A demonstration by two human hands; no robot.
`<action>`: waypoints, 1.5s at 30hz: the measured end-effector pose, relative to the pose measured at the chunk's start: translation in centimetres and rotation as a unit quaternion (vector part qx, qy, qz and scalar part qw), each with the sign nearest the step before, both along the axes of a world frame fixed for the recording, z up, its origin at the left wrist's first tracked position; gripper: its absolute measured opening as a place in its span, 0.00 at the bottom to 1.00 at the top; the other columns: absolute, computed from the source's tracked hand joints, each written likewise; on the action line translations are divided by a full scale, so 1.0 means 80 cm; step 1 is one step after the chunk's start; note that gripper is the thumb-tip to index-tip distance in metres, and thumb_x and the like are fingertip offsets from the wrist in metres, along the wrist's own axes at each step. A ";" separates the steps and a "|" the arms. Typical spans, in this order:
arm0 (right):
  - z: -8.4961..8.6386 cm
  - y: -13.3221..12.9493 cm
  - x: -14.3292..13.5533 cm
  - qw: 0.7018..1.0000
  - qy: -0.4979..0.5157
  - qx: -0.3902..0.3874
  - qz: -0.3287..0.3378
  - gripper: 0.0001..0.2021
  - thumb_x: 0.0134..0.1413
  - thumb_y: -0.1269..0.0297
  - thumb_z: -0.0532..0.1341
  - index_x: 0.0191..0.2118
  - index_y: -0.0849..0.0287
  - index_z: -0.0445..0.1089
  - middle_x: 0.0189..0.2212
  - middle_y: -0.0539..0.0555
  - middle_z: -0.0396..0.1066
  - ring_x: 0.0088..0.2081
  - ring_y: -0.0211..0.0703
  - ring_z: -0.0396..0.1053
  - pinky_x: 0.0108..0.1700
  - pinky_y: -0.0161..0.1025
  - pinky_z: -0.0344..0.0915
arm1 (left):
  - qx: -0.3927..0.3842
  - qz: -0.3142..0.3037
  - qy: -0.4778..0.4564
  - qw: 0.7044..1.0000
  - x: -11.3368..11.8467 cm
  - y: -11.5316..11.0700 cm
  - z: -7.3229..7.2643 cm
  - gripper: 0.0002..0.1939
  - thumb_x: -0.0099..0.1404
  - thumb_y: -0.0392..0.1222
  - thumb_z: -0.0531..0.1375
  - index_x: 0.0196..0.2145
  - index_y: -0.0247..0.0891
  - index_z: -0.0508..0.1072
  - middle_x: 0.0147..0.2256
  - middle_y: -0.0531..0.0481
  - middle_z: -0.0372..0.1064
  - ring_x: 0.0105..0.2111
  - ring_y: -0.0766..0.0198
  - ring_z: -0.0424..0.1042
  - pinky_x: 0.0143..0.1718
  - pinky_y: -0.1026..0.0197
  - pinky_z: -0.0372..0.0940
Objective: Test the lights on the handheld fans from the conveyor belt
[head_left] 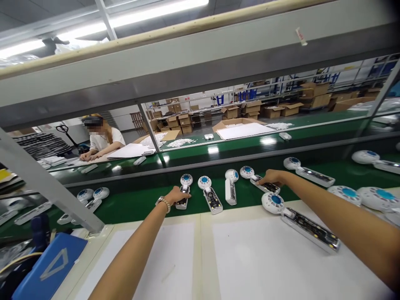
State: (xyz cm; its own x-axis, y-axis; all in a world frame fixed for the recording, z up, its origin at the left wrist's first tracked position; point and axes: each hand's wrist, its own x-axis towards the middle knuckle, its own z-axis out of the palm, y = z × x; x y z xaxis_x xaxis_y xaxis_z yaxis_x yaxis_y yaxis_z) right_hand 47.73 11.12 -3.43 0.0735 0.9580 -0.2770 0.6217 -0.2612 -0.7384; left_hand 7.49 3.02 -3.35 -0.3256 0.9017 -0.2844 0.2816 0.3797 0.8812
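Left device (186, 180) and right device (269, 187) are on the green belt (125, 204), circuitry exposed. We hold the left device in the left hand (176, 196), fingers closed over its handle. We grip the right device near its neck with the right hand (272, 177), fingers narrow. Another unit (309, 227) extends from the belt over the surface (203, 258).

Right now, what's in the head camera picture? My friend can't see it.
A bare left hand and bare right hand each touch a white plastic gadget with a round, blue-centred head on a green belt. Behind, a person in white leans forward.
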 end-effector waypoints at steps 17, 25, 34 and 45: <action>-0.010 -0.189 -0.143 0.906 0.407 0.039 0.109 0.18 0.50 0.61 0.56 0.48 0.53 0.57 0.37 0.55 0.72 0.27 0.45 0.72 0.23 0.41 0.70 | 0.105 -0.058 -0.264 0.957 0.112 -0.147 -0.015 0.20 0.54 0.45 0.61 0.42 0.40 0.58 0.28 0.50 0.68 0.21 0.64 0.70 0.22 0.61 0.67; -0.039 -0.240 -0.147 0.826 0.552 -0.027 0.112 0.21 0.47 0.66 0.59 0.49 0.52 0.56 0.37 0.52 0.71 0.27 0.41 0.72 0.30 0.39 0.69 | 0.144 -0.084 -0.348 0.923 0.123 -0.169 -0.040 0.25 0.47 0.30 0.60 0.41 0.41 0.55 0.35 0.51 0.67 0.32 0.60 0.73 0.37 0.53 0.67; -0.041 -0.237 -0.142 0.854 0.501 -0.051 0.130 0.26 0.49 0.59 0.60 0.53 0.53 0.52 0.28 0.51 0.71 0.30 0.45 0.72 0.30 0.39 0.66 | 0.136 -0.105 -0.338 0.925 0.123 -0.176 -0.036 0.25 0.50 0.34 0.62 0.43 0.39 0.56 0.38 0.47 0.66 0.36 0.57 0.71 0.38 0.52 0.65; -0.044 -0.237 -0.145 0.855 0.502 -0.033 0.126 0.30 0.45 0.57 0.62 0.54 0.51 0.52 0.39 0.54 0.69 0.31 0.45 0.71 0.32 0.42 0.67 | 0.133 -0.144 -0.332 0.923 0.127 -0.174 -0.033 0.24 0.50 0.34 0.62 0.44 0.40 0.58 0.39 0.47 0.66 0.37 0.57 0.70 0.39 0.53 0.64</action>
